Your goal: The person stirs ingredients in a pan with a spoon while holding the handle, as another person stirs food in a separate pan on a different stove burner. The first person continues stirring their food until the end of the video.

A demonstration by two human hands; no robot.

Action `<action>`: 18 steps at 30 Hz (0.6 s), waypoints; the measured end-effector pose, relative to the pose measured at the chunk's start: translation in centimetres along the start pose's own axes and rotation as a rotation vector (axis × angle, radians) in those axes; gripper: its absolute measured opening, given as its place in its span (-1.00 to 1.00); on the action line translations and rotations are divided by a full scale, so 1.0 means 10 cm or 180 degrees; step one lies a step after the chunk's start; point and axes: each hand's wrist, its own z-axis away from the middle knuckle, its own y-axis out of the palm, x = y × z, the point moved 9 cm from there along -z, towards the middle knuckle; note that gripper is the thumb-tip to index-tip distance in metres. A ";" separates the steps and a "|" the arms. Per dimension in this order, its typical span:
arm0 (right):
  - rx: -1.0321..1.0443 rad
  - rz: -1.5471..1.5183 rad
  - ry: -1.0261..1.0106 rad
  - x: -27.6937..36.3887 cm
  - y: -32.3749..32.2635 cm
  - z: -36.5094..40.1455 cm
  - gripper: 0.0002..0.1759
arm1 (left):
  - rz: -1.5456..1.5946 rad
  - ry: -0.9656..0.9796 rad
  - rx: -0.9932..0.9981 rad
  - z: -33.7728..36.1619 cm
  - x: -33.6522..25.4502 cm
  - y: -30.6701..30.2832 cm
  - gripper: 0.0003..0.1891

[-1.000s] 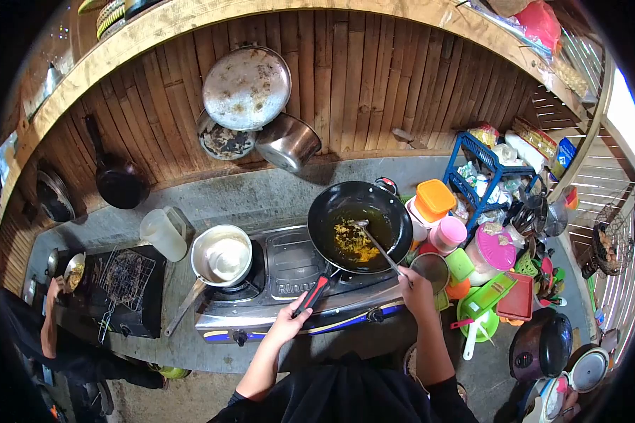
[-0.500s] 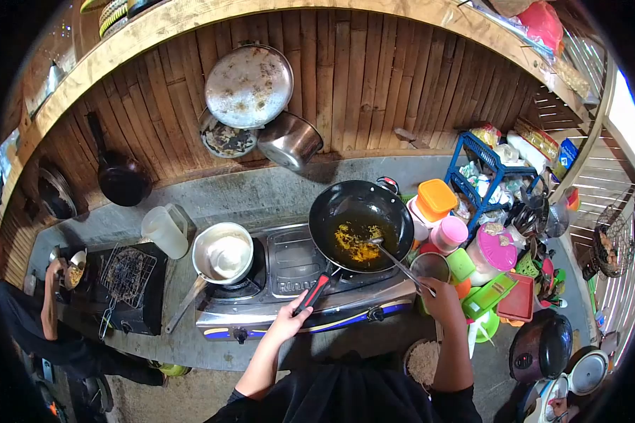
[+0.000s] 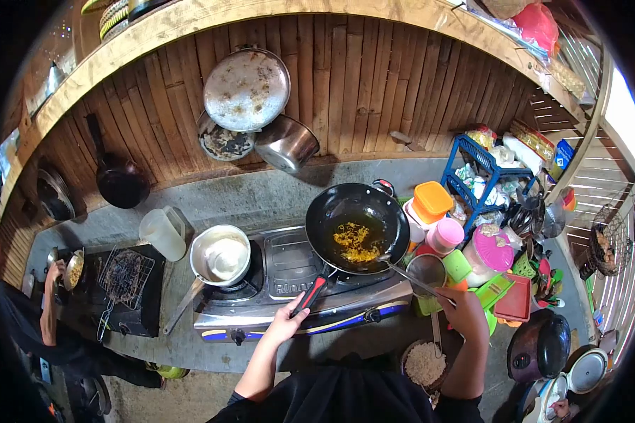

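Observation:
A black wok [image 3: 323, 218] sits on the right burner of a two-burner gas stove [image 3: 289, 257]. Inside it, chopped yellow-orange bits [image 3: 356, 243] lie in oil. My left hand [image 3: 287, 324] is closed around the wok's black and red handle [image 3: 310, 295]. In my right hand [image 3: 466, 314] is the long handle of a metal spoon [image 3: 416, 282], whose tip dips into the wok at its right front edge. A round strainer [image 3: 427, 273] is just left of my right hand. Below it stands a bowl of pale grains [image 3: 425, 363].
A saucepan [image 3: 221, 236] stands on the left burner, its handle pointing forward. Plastic containers [image 3: 430, 201] and a blue rack [image 3: 480, 169] crowd the right. A rice cooker [image 3: 540, 345] stands front right. Another person's hand [image 3: 54, 271] holds a small pan [image 3: 75, 270] at left, beside a grill [image 3: 125, 275].
My right hand has moved right and slightly down, drawing the spoon from the bits toward the wok's edge. The bits have shifted together. My left hand keeps its grip on the handle.

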 end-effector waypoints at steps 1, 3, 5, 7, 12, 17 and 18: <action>0.0004 0.0002 -0.0011 0.00 0.00 0.00 -0.78 | 0.0006 0.0002 -0.0010 0.00 0.02 0.00 -0.47; 0.0056 0.0083 -0.0022 -0.01 0.02 0.00 -0.78 | -0.0007 0.0034 -0.0009 -0.01 0.01 0.00 -0.48; 0.0100 0.0113 -0.0011 -0.04 0.11 -0.01 -0.77 | -0.0028 -0.0011 -0.0005 0.00 -0.03 -0.01 -0.48; 0.0141 0.0142 0.0007 -0.07 0.22 -0.05 -0.76 | -0.0052 -0.0055 0.0006 0.01 -0.07 -0.01 -0.48; 0.0231 -0.0375 -0.0002 -0.08 0.60 -0.14 -0.73 | -0.0064 0.0048 0.0015 0.02 -0.11 -0.01 -0.48; 0.0171 -0.0634 -0.0025 -0.08 0.87 -0.30 -0.72 | -0.0044 -0.0059 0.0006 0.02 -0.08 -0.01 -0.48; 0.0167 -0.0820 -0.0010 -0.07 0.89 -0.35 -0.73 | -0.0092 -0.0077 0.0004 0.02 -0.09 -0.02 -0.48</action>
